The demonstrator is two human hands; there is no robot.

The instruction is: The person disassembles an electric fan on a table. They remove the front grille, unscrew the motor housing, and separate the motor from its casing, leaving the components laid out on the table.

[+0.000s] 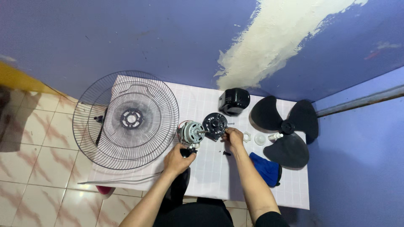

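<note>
Head view, looking down at a white counter (210, 176). Left hand (176, 159) wrapped around the base of a fan motor (191, 132) at counter centre; right hand (233, 138) pinching a black round cover (214, 125) on its shaft. Motor likely heavy, rigid metal: best gripped by the body, clear of the thin wires. Wire guard (126, 120) left, blade (286, 130) right.

The left hand (177, 159) covers the base of the motor (191, 133), so what it grips there cannot be told, and the right hand (234, 137) hides the near edge of the black round cover (214, 125). The small dark bits (226, 153) beside the right wrist are too small to identify. Both forearms run off the near edge, and the blue cloth (266, 169) is partly tucked under the fan blade (286, 130).
</note>
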